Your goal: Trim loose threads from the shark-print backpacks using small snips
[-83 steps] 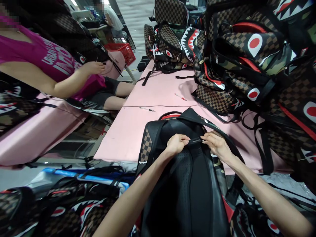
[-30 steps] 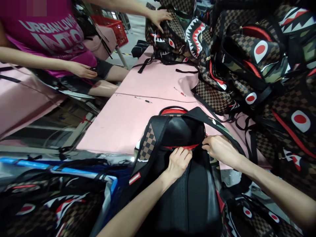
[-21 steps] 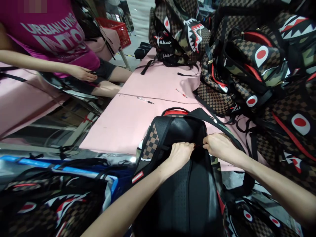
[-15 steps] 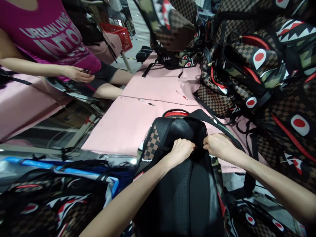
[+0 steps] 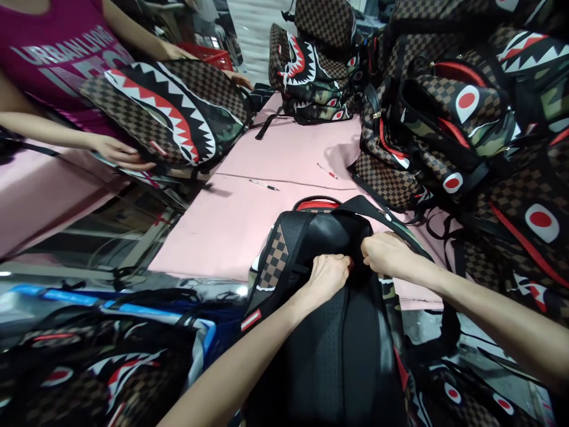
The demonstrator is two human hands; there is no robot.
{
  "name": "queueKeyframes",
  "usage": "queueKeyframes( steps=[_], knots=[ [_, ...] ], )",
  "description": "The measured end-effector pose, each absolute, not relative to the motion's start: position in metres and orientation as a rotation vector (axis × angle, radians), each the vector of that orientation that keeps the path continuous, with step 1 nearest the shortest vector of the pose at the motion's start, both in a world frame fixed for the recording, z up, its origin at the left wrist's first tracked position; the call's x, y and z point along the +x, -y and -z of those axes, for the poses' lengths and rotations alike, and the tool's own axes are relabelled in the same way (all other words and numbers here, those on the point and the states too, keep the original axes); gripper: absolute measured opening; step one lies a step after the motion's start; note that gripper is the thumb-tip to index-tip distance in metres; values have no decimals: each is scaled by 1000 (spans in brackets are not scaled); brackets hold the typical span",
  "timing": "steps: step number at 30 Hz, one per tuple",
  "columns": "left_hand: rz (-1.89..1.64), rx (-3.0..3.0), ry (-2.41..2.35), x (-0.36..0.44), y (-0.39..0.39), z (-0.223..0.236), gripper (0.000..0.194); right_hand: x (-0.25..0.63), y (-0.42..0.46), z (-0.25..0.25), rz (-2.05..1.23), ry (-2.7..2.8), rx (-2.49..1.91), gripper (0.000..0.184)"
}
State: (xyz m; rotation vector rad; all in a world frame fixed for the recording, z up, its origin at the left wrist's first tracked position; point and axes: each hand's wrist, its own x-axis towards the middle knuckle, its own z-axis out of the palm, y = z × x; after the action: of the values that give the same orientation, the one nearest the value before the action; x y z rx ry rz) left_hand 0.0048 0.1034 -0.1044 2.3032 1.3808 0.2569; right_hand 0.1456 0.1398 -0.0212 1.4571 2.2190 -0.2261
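A backpack (image 5: 322, 344) lies with its black padded back and shoulder strap facing me, close to my body at the table's near edge. My left hand (image 5: 331, 274) is closed at the upper middle of the back panel, its fingers curled into the dark fabric. Just to its right, my right hand (image 5: 384, 254) pinches at the pack's upper right side. The fingertips of both hands are lost against the black cloth, so the exact part they grip is unclear. A red-lined top handle area (image 5: 317, 204) shows at the far end.
A pink-covered table (image 5: 222, 228) carries a black pen (image 5: 264, 185) and a red pen (image 5: 328, 171). Piled checkered backpacks (image 5: 471, 112) crowd the right; more bags (image 5: 89, 362) lie lower left. Across the table, a person handles a shark-mouth backpack (image 5: 171, 112).
The shark-mouth backpack has come from the stack at the back to the other person at the left. My hands have hardly shifted on the black back panel.
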Motion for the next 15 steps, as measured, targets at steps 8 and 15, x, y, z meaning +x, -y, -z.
queueKeyframes(
  steps=[8, 15],
  knots=[
    [-297, 2330, -1372, 6, -102, 109, 27, 146, -144, 27, 226, -2240, 1431, 13],
    [-352, 2379, -1392, 6, -102, 115, 24, 145, -146, 19, 271, -2204, 1379, 21]
  ],
)
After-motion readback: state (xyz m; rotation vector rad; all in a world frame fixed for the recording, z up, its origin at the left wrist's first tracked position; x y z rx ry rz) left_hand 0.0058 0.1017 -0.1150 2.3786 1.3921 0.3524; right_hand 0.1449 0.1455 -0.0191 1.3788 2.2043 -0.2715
